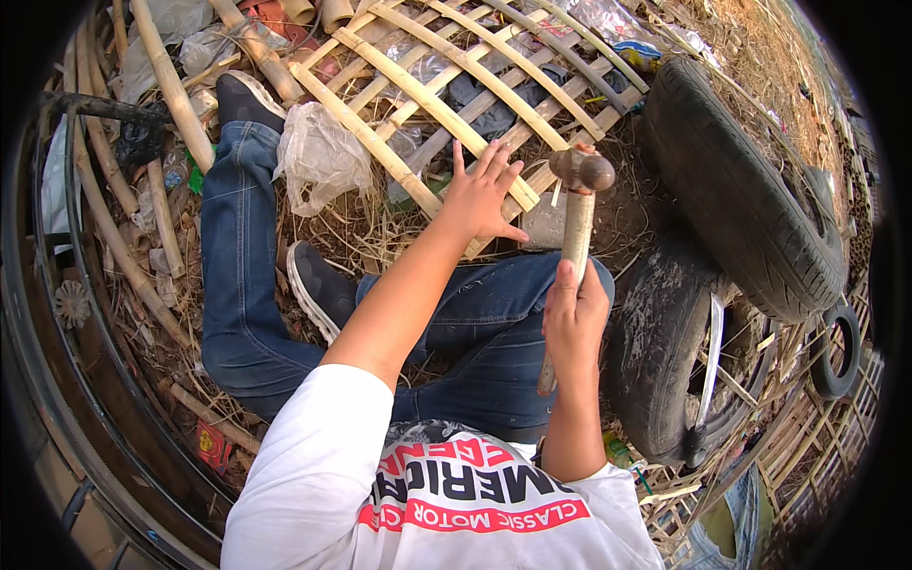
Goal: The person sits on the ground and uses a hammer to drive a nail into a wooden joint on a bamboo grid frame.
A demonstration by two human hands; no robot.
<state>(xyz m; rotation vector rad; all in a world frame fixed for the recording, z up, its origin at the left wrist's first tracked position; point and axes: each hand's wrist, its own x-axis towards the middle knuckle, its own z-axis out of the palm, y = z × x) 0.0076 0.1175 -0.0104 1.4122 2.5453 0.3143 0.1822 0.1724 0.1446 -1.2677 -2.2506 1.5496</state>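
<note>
A lattice of woven bamboo strips (415, 87) lies over the littered ground in front of me. My left hand (481, 197) rests with fingers spread on its near corner, where several strip ends cross. In my right hand (576, 313) a ball-peen hammer (578, 220) stands upright, gripped round its worn wooden handle. The thumb lies along the handle, and the rusty metal head (582, 171) is at the top, just right of the lattice corner. The handle's lower end shows below the fist.
Two old tyres (741, 190) lie at the right, with a curved blade (708, 366) by the lower one. Bamboo poles (174, 85) and a black metal frame (71, 342) stand at the left. A crumpled plastic bag (323, 157) sits between my shoe and the lattice. More woven bamboo (807, 456) is at lower right.
</note>
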